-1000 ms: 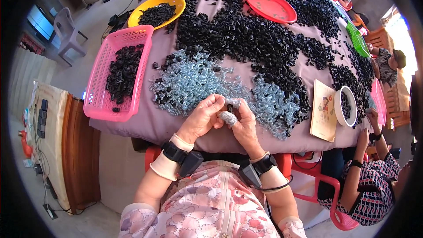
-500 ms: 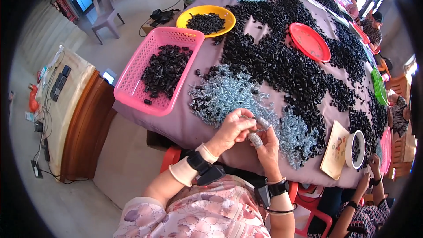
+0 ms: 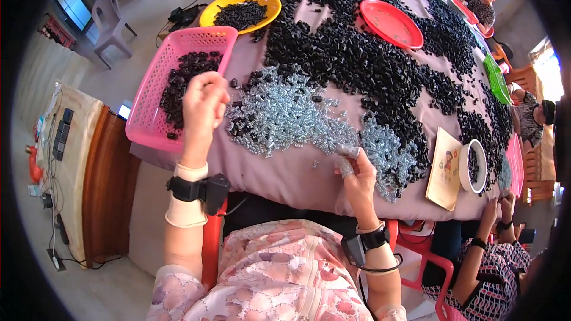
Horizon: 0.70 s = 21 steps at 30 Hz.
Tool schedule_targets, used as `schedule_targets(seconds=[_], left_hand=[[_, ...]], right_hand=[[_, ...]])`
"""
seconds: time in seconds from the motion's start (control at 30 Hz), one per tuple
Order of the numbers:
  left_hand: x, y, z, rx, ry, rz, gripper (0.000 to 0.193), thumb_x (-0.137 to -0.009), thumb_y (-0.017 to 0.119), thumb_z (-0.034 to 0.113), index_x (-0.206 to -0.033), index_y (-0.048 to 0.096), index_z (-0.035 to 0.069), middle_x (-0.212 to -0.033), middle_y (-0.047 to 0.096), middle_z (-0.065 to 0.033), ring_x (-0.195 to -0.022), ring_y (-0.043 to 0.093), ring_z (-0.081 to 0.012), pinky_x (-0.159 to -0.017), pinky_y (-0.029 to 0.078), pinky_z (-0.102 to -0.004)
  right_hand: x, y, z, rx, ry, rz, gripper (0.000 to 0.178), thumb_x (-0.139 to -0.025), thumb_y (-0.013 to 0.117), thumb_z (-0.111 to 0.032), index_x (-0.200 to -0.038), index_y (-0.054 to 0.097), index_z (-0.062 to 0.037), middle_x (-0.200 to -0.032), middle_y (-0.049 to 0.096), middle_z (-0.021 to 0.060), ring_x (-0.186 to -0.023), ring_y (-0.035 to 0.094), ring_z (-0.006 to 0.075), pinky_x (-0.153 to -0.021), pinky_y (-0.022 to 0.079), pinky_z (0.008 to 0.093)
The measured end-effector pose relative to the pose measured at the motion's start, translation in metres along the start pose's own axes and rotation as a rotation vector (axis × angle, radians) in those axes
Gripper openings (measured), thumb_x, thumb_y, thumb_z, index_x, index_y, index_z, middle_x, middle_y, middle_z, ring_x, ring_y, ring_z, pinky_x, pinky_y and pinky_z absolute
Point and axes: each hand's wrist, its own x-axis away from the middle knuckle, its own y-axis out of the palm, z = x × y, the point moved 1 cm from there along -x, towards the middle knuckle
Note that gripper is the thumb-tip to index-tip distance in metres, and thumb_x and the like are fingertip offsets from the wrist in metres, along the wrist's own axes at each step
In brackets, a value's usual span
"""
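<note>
My left hand (image 3: 204,110) is raised at the right rim of the pink basket (image 3: 143,107), its fingers curled closed; what they hold, if anything, is hidden. Small black plastic pieces (image 3: 172,98) fill part of that basket. Over the near edge of a heap of small silvery-blue springs (image 3: 273,110) hovers my right hand (image 3: 358,179), its thumb and forefinger wrapped in pale tape. Those two taped fingertips stand apart, with nothing visible between them. A second cluster of springs (image 3: 389,157) lies just right of it. Both wrists wear black strapped devices.
Black pieces (image 3: 339,53) spread widely over the cloth-covered table (image 3: 285,181). A yellow plate (image 3: 208,18) of black parts stands at the far left, a red plate (image 3: 389,24) farther back. Right are a board (image 3: 443,169), a white bowl (image 3: 464,166) and a co-worker's hands (image 3: 505,199).
My left hand has parted from the right and swung left to the pink basket. My right hand stays near the springs. The whole view has shifted slightly.
</note>
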Motion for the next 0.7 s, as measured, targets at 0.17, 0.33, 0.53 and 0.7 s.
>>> schedule_targets(seconds=[0.17, 0.33, 0.53, 0.7], left_hand=[[0.023, 0.047, -0.026, -0.092, -0.031, -0.404, 0.002, -0.086, 0.058, 0.008, -0.087, 0.058, 0.007, -0.072, 0.055, 0.0032, -0.053, 0.042, 0.001, -0.044, 0.033, -0.0147], [0.041, 0.072, -0.048, -0.337, -0.029, -0.661, 0.002, -0.083, 0.059, 0.002, -0.084, 0.058, 0.002, -0.075, 0.054, 0.006, -0.065, 0.047, -0.0001, -0.056, 0.04, -0.0172], [0.064, 0.076, -0.061, -0.457, -0.024, -0.714, 0.009, -0.079, 0.062, 0.002, -0.085, 0.056, 0.001, -0.07, 0.054, 0.003, -0.06, 0.045, -0.0021, -0.053, 0.04, -0.0195], [0.08, 0.09, -0.067, -0.599, 0.2, -0.63, 0.019, -0.072, 0.066, 0.001, -0.085, 0.053, 0.001, -0.072, 0.056, -0.006, -0.062, 0.055, -0.0164, -0.057, 0.045, -0.0299]], right_hand=[[0.002, 0.013, -0.009, 0.355, -0.334, -0.148, 0.02, -0.077, 0.056, 0.005, -0.096, 0.06, -0.0015, -0.088, 0.057, 0.0115, -0.076, 0.058, 0.0261, -0.066, 0.048, 0.0306], [0.001, 0.022, -0.01, 0.662, -0.549, -0.25, 0.032, -0.064, 0.052, 0.009, -0.093, 0.058, -0.0022, -0.09, 0.055, 0.0129, -0.081, 0.053, 0.034, -0.068, 0.046, 0.0382], [-0.003, 0.02, -0.004, 0.644, -0.507, -0.247, 0.025, -0.06, 0.052, 0.009, -0.083, 0.048, 0.0006, -0.082, 0.047, 0.0152, -0.078, 0.049, 0.0367, -0.066, 0.042, 0.0426], [-0.006, 0.014, 0.003, 0.574, -0.406, -0.192, 0.021, -0.064, 0.052, 0.008, -0.082, 0.045, 0.0017, -0.08, 0.046, 0.0169, -0.077, 0.048, 0.0398, -0.063, 0.041, 0.0446]])
